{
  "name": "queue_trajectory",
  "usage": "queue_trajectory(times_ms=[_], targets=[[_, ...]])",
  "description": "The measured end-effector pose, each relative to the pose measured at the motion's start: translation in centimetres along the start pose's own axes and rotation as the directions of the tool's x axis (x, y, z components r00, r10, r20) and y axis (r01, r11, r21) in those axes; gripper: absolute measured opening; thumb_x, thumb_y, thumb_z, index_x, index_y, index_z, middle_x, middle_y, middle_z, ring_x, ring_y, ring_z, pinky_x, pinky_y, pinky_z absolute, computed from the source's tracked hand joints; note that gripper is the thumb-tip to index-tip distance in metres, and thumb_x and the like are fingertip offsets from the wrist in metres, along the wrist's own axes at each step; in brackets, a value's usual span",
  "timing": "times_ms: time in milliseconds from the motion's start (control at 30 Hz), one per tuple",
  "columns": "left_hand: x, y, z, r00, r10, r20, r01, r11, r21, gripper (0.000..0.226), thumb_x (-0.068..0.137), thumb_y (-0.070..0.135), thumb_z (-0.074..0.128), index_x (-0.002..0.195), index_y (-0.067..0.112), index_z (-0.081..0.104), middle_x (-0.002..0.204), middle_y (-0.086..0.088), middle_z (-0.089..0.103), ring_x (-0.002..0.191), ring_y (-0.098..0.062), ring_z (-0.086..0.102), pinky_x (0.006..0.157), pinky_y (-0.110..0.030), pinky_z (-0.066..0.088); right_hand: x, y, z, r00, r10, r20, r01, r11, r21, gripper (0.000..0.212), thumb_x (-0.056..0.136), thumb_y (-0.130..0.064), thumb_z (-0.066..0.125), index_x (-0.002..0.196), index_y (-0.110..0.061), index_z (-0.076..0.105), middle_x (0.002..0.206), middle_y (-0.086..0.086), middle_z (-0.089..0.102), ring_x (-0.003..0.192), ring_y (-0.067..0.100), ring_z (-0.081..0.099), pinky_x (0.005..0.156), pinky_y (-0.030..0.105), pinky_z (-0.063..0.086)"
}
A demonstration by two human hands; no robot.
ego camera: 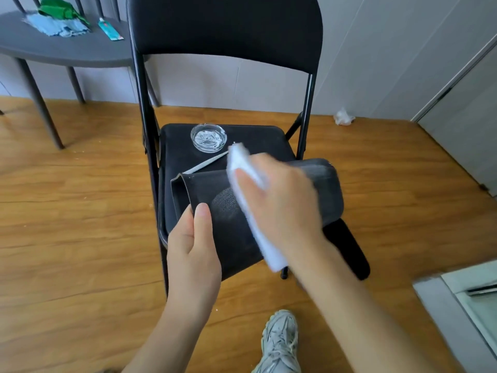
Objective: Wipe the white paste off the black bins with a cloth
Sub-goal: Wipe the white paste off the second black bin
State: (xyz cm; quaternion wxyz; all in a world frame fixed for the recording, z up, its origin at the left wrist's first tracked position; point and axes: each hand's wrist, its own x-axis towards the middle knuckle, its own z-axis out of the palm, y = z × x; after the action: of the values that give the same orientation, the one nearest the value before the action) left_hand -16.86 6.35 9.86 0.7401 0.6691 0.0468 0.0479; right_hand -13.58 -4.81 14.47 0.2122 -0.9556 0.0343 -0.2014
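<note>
Black bin in front of me, lying on its side across the seat of the black folding chair, open mouth turned to my left and its closed base sticking out past the seat's right edge. I can see a rounded mesh patch on its upper wall. My left hand has its grip clamped on the rim at the mouth, thumb lying flat on the outer wall, the other fingers hidden behind it. My right hand is over the top of the bin with the white cloth under it, fingers curled round the folded cloth and pressing it against the wall. That hand and the cloth are smeared with motion blur, so I can't make out whether any white paste shows on the bin under them.

Behind the bin on the seat, a round glass dish holds something white, and a thin white stick lies slanted between dish and bin, its lower end just beside the bin's rim.

Further out, wooden floor. My grey sneaker at the bottom. A crumpled white wad sits by the wall on the right. Top left, a dark round desk carries a pale blue cloth, a green bundle on it, and a teal tube just beside them.
</note>
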Motion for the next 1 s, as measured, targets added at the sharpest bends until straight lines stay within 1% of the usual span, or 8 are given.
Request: queue_trajectory(times_ms=[100,200,267,467,667,767,867,1000], targets=[[-0.4,-0.4,-0.6,1.0,-0.023,0.019,0.023,1.0,0.014,0.042,0.098,0.033,0.039,0.077,-0.003,0.042,0.064,-0.012,0.039,0.06,-0.023,0.034,0.056,-0.038,0.031,-1.2,-3.6,0.6,0.982,-0.149,0.112,0.141,0.987,0.074,0.026,0.092,-0.042,0.048,0.077,-0.021,0.052,0.068,-0.005,0.053,0.065,0.018,0.049,0.057,0.033,0.041],[-0.9,-0.5,-0.6,1.0,0.016,0.004,-0.017,0.998,0.066,0.041,0.105,0.022,0.04,0.072,-0.002,0.04,0.061,-0.006,0.038,0.059,-0.017,0.033,0.054,-0.032,0.031,-1.1,-2.8,-0.1,0.977,-0.172,0.128,0.162,0.983,0.082,0.023,0.091,-0.044,0.047,0.087,-0.025,0.058,0.071,-0.007,0.058,0.067,0.014,0.053,0.057,0.031,0.041],[-1.4,-0.7,-0.4,0.999,0.036,-0.016,-0.035,0.996,0.077,0.042,0.106,0.023,0.038,0.074,-0.004,0.042,0.063,-0.01,0.04,0.059,-0.013,0.036,0.053,-0.023,0.032,-0.6,-1.7,-0.8,0.979,-0.158,0.127,0.153,0.987,0.048,0.022,0.092,-0.045,0.046,0.08,-0.026,0.049,0.063,-0.007,0.053,0.064,0.017,0.052,0.054,0.032,0.039],[-3.3,-1.5,0.0,0.997,0.06,-0.041,-0.057,0.995,0.079,0.048,0.095,0.038,0.036,0.073,-0.004,0.043,0.063,-0.009,0.039,0.058,-0.004,0.035,0.052,-0.017,0.029,1.1,6.5,-3.5,0.988,0.116,0.102,-0.112,0.993,-0.044,0.042,0.095,-0.04,0.043,0.064,-0.012,0.043,0.055,0.006,0.044,0.047,0.012,0.036,0.046,0.026,0.027],[-5.1,-3.1,-1.1,0.998,0.058,-0.012,-0.057,0.991,0.118,0.053,0.098,0.04,0.035,0.082,-0.008,0.052,0.074,-0.022,0.05,0.064,-0.004,0.041,0.056,-0.013,0.033,-1.1,10.8,-4.5,0.935,0.353,0.041,-0.346,0.931,-0.114,0.032,0.089,-0.039,0.046,0.07,-0.014,0.046,0.064,0.005,0.05,0.069,0.033,0.048,0.056,0.036,0.035],[-5.7,-3.6,-1.7,0.999,0.046,0.004,-0.046,0.988,0.146,0.055,0.101,0.045,0.036,0.08,-0.003,0.052,0.074,-0.021,0.052,0.062,-0.004,0.042,0.056,-0.013,0.034,-2.4,10.6,-4.2,0.923,0.384,-0.015,-0.384,0.917,-0.107,0.032,0.09,-0.04,0.045,0.071,-0.013,0.049,0.064,0.002,0.051,0.065,0.029,0.047,0.052,0.032,0.032],[-6.2,-4.2,-2.1,0.999,0.04,0.022,-0.043,0.983,0.18,0.053,0.102,0.042,0.037,0.079,-0.003,0.051,0.072,-0.02,0.052,0.062,-0.01,0.042,0.056,-0.016,0.034,-3.5,7.8,-3.4,0.941,0.338,-0.007,-0.337,0.938,-0.082,0.035,0.092,-0.038,0.044,0.069,-0.012,0.045,0.06,0.001,0.049,0.058,0.022,0.046,0.05,0.032,0.032],[-6.7,-4.2,-2.3,0.999,0.026,0.033,-0.032,0.98,0.197,0.037,0.103,0.024,0.035,0.071,0.02,0.051,0.062,0.014,0.057,0.058,-0.002,0.048,0.056,-0.012,0.037,-6.0,-0.1,-1.2,0.995,0.055,0.081,-0.052,0.998,-0.037,0.027,0.096,-0.042,0.039,0.079,-0.021,0.044,0.065,-0.003,0.051,0.061,0.024,0.045,0.053,0.034,0.041]])
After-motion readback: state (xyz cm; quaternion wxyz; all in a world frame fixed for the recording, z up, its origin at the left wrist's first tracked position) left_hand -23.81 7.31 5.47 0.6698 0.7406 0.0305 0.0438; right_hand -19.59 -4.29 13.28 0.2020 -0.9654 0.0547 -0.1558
